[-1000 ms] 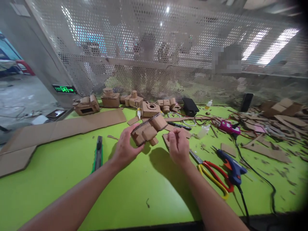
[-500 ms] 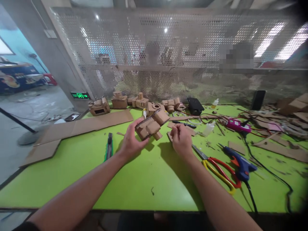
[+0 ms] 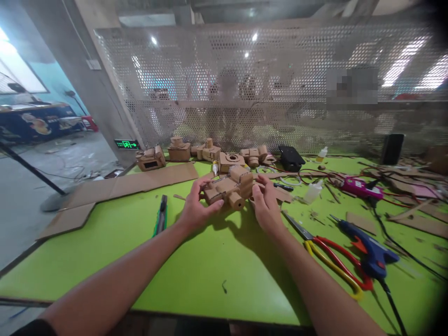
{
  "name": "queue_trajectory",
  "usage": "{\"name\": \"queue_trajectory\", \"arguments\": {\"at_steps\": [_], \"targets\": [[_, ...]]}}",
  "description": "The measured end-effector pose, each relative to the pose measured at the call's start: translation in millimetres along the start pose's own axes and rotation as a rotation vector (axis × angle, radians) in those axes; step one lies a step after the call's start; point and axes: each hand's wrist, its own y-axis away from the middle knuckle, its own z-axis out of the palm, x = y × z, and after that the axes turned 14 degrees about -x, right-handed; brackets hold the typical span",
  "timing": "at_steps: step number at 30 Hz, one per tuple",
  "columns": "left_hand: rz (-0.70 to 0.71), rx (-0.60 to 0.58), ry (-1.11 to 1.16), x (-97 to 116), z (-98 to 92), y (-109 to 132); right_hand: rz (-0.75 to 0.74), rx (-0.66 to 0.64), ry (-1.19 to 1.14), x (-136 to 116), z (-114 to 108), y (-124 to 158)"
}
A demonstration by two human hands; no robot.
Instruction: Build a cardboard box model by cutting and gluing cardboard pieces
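Observation:
Just above the green table is a small brown cardboard model (image 3: 227,189), built of boxy blocks with a short round tube sticking out toward me. My left hand (image 3: 199,204) grips its left end, thumb along the front and fingers behind. At its right end, my right hand (image 3: 266,204) has thumb and fingers bent against the block; the fingertips are partly hidden. A green utility knife (image 3: 161,217) lies left of my left hand. Scissors (image 3: 324,249) with red and yellow handles lie right of my right hand, beside a blue glue gun (image 3: 367,245).
Several cardboard models (image 3: 180,149) line the back of the table before a perforated metal screen (image 3: 210,84). A long cardboard strip (image 3: 129,185) lies at left. Small bottles (image 3: 312,191), a magenta power strip (image 3: 360,187), cables and cardboard scraps (image 3: 420,219) crowd the right.
My right hand has opened from a fist and come to the model's right end. The model has turned, its tube now facing me. The view has shifted slightly.

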Motion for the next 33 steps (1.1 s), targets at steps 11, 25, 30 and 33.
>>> {"name": "queue_trajectory", "arguments": {"at_steps": [11,25,30,33], "targets": [[0.031,-0.053,0.004,3,3.1,0,-0.061,-0.126,-0.094,4,4,-1],[-0.035,-0.015,0.282,3,0.8,-5,0.269,0.013,-0.473,-1,-2,-11],[-0.138,0.038,0.291,-8,-5.5,-14,0.299,-0.006,-0.505,-9,-3,-9],[-0.157,-0.006,0.323,-2,-4.0,-11,0.305,-0.008,-0.500,-11,-3,-8]]}}
